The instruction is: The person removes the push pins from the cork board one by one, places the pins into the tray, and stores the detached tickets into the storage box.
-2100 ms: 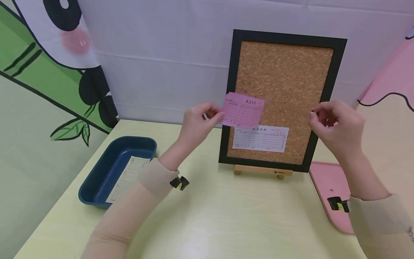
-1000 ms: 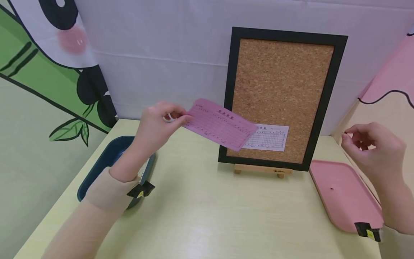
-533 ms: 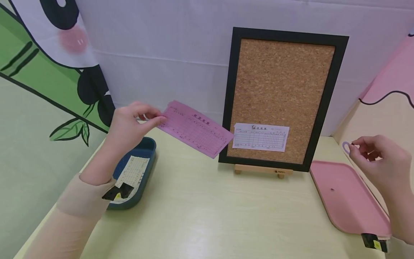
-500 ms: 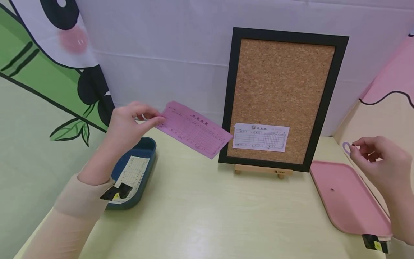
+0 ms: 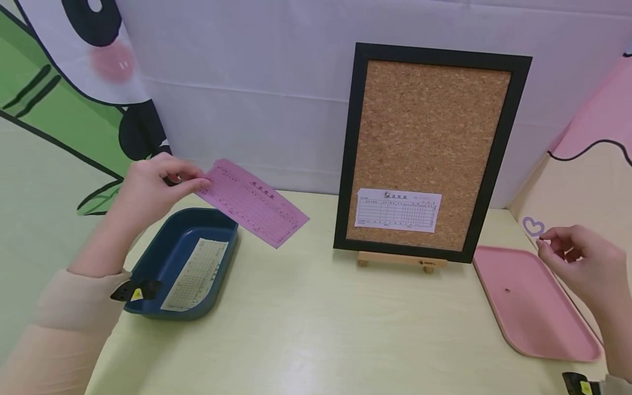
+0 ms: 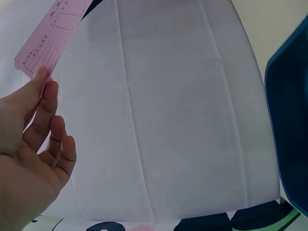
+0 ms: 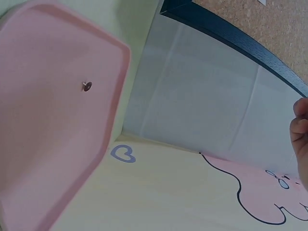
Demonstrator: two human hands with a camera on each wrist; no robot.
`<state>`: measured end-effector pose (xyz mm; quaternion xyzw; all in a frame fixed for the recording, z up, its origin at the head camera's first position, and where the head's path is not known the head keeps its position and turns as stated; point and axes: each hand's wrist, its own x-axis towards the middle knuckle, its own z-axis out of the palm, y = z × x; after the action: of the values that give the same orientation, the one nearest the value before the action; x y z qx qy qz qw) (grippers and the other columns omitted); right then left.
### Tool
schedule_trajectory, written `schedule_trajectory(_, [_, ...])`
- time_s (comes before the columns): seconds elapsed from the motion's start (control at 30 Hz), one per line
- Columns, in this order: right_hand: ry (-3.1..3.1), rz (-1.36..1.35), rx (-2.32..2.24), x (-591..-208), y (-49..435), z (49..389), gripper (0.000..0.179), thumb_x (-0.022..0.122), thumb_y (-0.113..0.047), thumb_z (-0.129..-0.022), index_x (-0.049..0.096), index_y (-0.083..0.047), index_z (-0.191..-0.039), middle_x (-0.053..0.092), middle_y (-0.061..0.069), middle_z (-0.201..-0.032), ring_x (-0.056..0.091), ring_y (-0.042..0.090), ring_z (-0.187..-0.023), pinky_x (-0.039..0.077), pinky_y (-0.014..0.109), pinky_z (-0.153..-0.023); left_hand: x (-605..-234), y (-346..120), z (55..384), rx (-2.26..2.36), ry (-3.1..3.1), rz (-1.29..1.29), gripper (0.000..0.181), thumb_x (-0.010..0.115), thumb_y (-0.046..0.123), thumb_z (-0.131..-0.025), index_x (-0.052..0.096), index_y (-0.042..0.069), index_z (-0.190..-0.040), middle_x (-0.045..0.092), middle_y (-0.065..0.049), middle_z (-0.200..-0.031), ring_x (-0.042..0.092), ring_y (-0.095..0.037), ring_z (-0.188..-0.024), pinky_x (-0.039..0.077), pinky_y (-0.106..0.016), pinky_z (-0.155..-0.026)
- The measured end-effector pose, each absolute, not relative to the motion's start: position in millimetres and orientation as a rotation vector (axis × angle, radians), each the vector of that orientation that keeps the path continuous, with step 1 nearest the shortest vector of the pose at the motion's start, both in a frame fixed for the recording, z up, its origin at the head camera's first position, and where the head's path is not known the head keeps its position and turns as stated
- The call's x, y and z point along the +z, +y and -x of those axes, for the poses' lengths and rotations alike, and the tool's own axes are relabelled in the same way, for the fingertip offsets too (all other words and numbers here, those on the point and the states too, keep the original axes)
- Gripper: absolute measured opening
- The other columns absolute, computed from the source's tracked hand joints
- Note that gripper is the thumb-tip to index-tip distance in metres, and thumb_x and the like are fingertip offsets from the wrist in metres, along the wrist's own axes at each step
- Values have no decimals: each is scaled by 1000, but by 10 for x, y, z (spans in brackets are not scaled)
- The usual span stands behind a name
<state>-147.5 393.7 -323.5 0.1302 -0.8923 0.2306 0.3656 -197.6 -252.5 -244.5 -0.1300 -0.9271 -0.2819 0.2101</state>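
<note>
My left hand (image 5: 153, 192) pinches a pink printed receipt slip (image 5: 257, 206) by its left end, between thumb and index finger. The slip hangs tilted in the air, left of the cork board (image 5: 434, 126) and beyond the blue tray's far right corner. In the left wrist view the thumb presses the slip's corner and the other fingers curl loosely. On the right, my right hand (image 5: 582, 263) is over the pink tray's right side, pinching a tiny thumbtack (image 5: 543, 240) at its fingertips. A white printed slip (image 5: 398, 214) is tacked low on the cork.
The blue tray (image 5: 229, 219) at left holds a cream printed slip (image 5: 197, 274). A single thumbtack (image 7: 87, 86) lies in the pink tray (image 7: 122, 62). The black-framed board leans on a small wooden easel (image 5: 402, 259). A purple heart (image 7: 123, 153) marks the backdrop behind.
My left hand has drawn the pink slip leftward, away from the board's lower left, uncovering the white slip. My right hand has moved right and down from the board to the pink tray.
</note>
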Motion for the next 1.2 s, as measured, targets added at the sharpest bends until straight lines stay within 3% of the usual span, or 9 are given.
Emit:
schedule_trajectory(0.33, [-2317, -309, 697, -3390, 4027, 1455, 21, 67, 12, -68, 65, -2, -83, 47, -32, -68, 40, -16, -60, 34, 1, -58, -2414, -2924, 2062, -657, -2691, 351, 19, 75, 27, -80, 74, 12, -92, 59, 0, -84, 43, -3, -74, 35, -17, -55])
schedule_trajectory(0.67, [-2368, -297, 768, -3496, 4139, 1462, 25, 69, 15, -67, 64, -5, -82, 50, -28, -68, 43, -14, -58, 36, 2, -55, -2414, -3269, 2126, -538, -2793, 313, 25, 72, 35, -83, 74, 12, -93, 62, -3, -83, 41, -13, -80, 36, -20, -59])
schedule_trajectory(0.9, [-2436, -262, 773, -3568, 4194, 1444, 22, 68, 10, -70, 63, -7, -81, 49, -26, -67, 43, -12, -56, 36, 5, -52, -2436, -3367, 2163, -369, -2819, 386, 11, 76, 22, -80, 76, 14, -87, 64, -4, -85, 46, -19, -78, 35, -26, -59])
schedule_trajectory(1.2, [-2512, -198, 801, -3718, 4296, 1435, 18, 70, 4, -75, 64, -11, -82, 52, -23, -66, 45, -9, -57, 36, 7, -53, -2476, -3441, 2264, -256, -2875, 472, 10, 77, 13, -77, 75, 16, -86, 65, -2, -82, 48, -19, -77, 37, -30, -61])
